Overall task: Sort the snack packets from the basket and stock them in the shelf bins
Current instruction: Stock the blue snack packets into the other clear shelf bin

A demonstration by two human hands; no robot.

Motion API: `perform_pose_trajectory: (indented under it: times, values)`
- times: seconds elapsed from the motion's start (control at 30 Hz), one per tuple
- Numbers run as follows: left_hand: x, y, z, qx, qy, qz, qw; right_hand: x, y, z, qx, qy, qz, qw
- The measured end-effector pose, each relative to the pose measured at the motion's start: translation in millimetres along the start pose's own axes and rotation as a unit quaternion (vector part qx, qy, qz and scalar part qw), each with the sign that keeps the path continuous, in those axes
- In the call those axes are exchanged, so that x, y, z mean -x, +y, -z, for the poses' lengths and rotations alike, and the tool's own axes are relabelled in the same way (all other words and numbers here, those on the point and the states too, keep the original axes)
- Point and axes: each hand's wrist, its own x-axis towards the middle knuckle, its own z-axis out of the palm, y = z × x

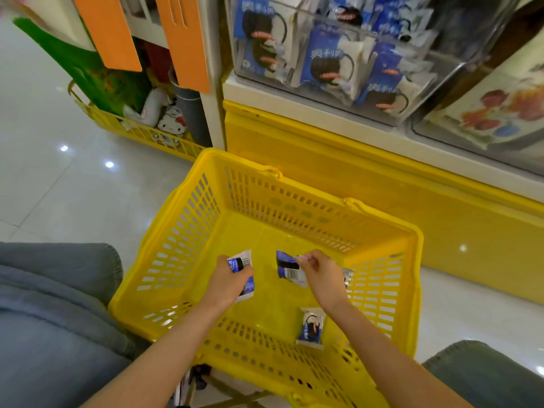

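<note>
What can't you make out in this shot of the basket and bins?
Head view:
- Left packet: print mostly covered by the left hand gripping it.
- Silvery packet: hidden behind the right hand, which pinches the purple packet.
- Right bin: contents blurred by glare, cut off at the edge.

The left forearm (164, 348) and right forearm (382, 348) are bare behind each grip. Grey-blue, denim-like trousers cover the legs. The left leg (53, 304), outward of the left grip (228, 282), shows soft folds and a stitched seam. The right leg (485, 375) sits behind and outward of the right grip (323, 278).
</note>
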Motion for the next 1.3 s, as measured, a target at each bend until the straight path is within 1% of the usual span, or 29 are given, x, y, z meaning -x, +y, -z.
perform_pose_trajectory:
  times: [0.07,0.13,0.17,0.23,0.33,0.4,0.47,0.53,0.6,0.67,0.7,0.73,0.77,0.8,0.83,0.87,0.9,1.0,1.07,1.13,1.17,1.23,1.3]
  values:
    - [3.9,5.8,-0.2,0.034,-0.025,0.020,0.999,7.3,-26.2,4.2,-0.050,0.029,0.034,0.998]
    - [11.9,15.0,0.9,0.123,-0.057,0.034,0.990,19.9,-48.4,8.3,-0.077,0.044,0.079,0.993]
    - [16.1,19.8,1.9,0.184,-0.075,0.040,0.979,27.8,-57.1,10.1,-0.076,0.048,0.109,0.990]
    - [24.2,28.3,5.6,0.281,-0.128,0.041,0.950,42.4,-69.2,15.1,-0.036,0.049,0.183,0.981]
    - [33.2,38.3,10.1,0.319,-0.197,0.036,0.926,62.1,-83.3,25.1,0.080,0.032,0.279,0.956]
    - [39.0,46.1,9.6,0.332,-0.195,0.030,0.922,71.3,-92.8,31.9,0.138,0.027,0.339,0.930]
    - [44.4,55.1,8.5,0.343,-0.169,0.018,0.924,77.1,-100.0,39.1,0.172,0.016,0.366,0.915]
    - [48.5,64.7,9.1,0.353,-0.155,-0.003,0.923,79.3,-106.6,47.1,0.158,-0.012,0.348,0.924]
    - [52.4,75.5,11.4,0.354,-0.153,-0.035,0.922,80.6,-114.0,57.5,0.080,-0.023,0.287,0.954]
    - [57.7,88.5,13.7,0.348,-0.156,-0.080,0.921,78.4,-126.1,70.4,-0.029,0.009,0.184,0.982]
    - [61.1,95.6,14.4,0.342,-0.162,-0.107,0.920,76.4,-132.8,77.6,-0.089,0.005,0.119,0.989]
    - [65.2,102.5,14.5,0.331,-0.171,-0.134,0.918,74.4,-138.8,84.6,-0.153,-0.026,0.060,0.986]
    - [69.2,108.8,14.7,0.315,-0.180,-0.160,0.918,73.5,-143.5,91.5,-0.210,-0.072,0.016,0.975]
    - [73.3,114.7,15.0,0.292,-0.186,-0.186,0.920,74.4,-146.9,97.5,-0.249,-0.118,-0.008,0.961]
    - [76.9,120.3,16.0,0.263,-0.191,-0.211,0.922,76.2,-149.3,102.3,-0.270,-0.152,-0.015,0.951]
    - [80.5,126.3,17.4,0.234,-0.194,-0.235,0.923,77.9,-151.8,106.5,-0.275,-0.171,-0.008,0.946]
    - [83.9,132.6,19.6,0.206,-0.195,-0.257,0.924,78.5,-154.4,109.6,-0.270,-0.172,0.004,0.947]
    - [90.9,154.8,28.5,0.160,-0.176,-0.302,0.923,72.8,-164.5,117.6,-0.262,-0.123,0.029,0.957]
    - [94.1,170.1,34.8,0.161,-0.160,-0.317,0.921,65.0,-173.5,125.1,-0.258,-0.092,0.044,0.961]
    - [97.8,184.3,40.1,0.178,-0.163,-0.315,0.918,58.4,-182.1,132.7,-0.269,-0.074,0.058,0.959]
    - [100.1,190.6,42.4,0.184,-0.169,-0.313,0.916,56.0,-185.0,135.9,-0.293,-0.073,0.060,0.951]
    - [103.6,202.0,45.9,0.179,-0.181,-0.323,0.912,51.7,-189.4,140.9,-0.366,-0.078,0.052,0.926]
    - [106.8,211.8,48.7,0.157,-0.179,-0.340,0.910,49.0,-192.2,143.9,-0.399,-0.079,0.046,0.912]
